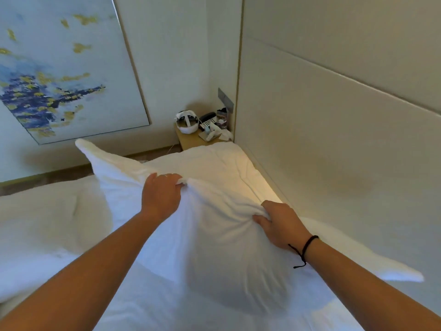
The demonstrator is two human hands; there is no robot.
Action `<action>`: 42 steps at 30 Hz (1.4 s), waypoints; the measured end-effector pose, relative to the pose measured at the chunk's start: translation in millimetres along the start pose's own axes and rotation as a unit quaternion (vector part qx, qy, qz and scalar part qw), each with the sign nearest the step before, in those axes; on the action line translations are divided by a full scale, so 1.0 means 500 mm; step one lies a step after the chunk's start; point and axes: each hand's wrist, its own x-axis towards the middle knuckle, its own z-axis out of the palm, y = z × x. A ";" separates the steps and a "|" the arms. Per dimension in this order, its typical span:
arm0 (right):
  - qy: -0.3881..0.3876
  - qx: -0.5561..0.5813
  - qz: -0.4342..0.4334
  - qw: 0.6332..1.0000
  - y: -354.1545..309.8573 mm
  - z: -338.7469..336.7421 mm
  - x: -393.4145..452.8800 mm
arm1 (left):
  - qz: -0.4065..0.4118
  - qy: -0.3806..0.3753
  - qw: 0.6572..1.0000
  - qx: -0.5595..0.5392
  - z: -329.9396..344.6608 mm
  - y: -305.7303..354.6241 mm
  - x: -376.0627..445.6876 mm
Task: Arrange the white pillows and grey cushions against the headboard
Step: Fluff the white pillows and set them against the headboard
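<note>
- my left hand and right hand both clench fistfuls of the white pillow, fingers bunched in its cover.
- the pillow sits on the bed, just beside the headboard, not yet leaning on it.
- i judge it light, soft and floppy; gripping near the corners should control it better.
</note>
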 end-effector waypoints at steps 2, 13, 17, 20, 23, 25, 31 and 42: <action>0.023 0.027 0.037 0.999 0.071 -0.033 0.003 | 0.026 -0.009 0.999 0.018 0.033 0.098 0.087; 0.046 0.253 0.107 0.961 0.207 -0.155 0.122 | 0.124 -0.002 0.991 0.053 0.092 0.405 0.465; 0.070 0.441 0.142 0.883 0.249 -0.191 0.162 | 0.132 0.010 0.991 0.024 0.122 0.477 0.527; 0.066 0.457 0.191 0.866 0.317 -0.182 0.200 | 0.073 -0.033 0.994 -0.068 0.207 0.521 0.511; 0.056 0.448 0.303 0.840 0.408 -0.132 0.228 | -0.043 -0.184 0.964 -0.188 0.327 0.557 0.428; 0.014 0.327 0.353 0.877 0.453 -0.087 0.236 | -0.062 -0.292 0.933 -0.201 0.414 0.569 0.345; 0.004 0.058 0.300 0.952 0.453 -0.034 0.251 | -0.015 -0.371 0.921 -0.113 0.530 0.537 0.225; 0.062 0.012 0.154 0.986 0.373 0.008 0.163 | 0.032 -0.331 0.935 -0.125 0.487 0.436 0.103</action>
